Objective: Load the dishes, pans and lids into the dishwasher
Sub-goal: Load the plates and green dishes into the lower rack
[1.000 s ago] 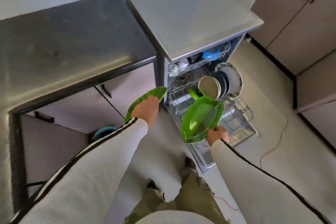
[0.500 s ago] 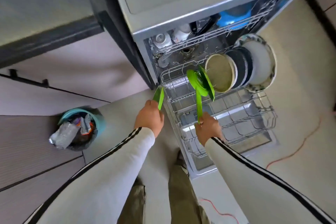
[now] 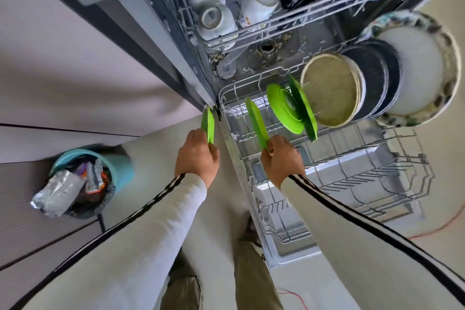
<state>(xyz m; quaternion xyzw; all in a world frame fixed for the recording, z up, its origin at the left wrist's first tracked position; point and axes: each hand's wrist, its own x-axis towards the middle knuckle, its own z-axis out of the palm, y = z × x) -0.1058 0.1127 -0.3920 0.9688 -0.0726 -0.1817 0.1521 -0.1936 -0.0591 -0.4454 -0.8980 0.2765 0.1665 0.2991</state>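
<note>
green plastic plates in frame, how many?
4 green plastic plates: one in the left hand; one in the right hand over the lower wire rack; two standing in it. More may be hidden.

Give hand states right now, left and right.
Left hand: grips an edge-on green plate, outside the lower rack.
Right hand: grips a second green plate at the lower rack.
</note>
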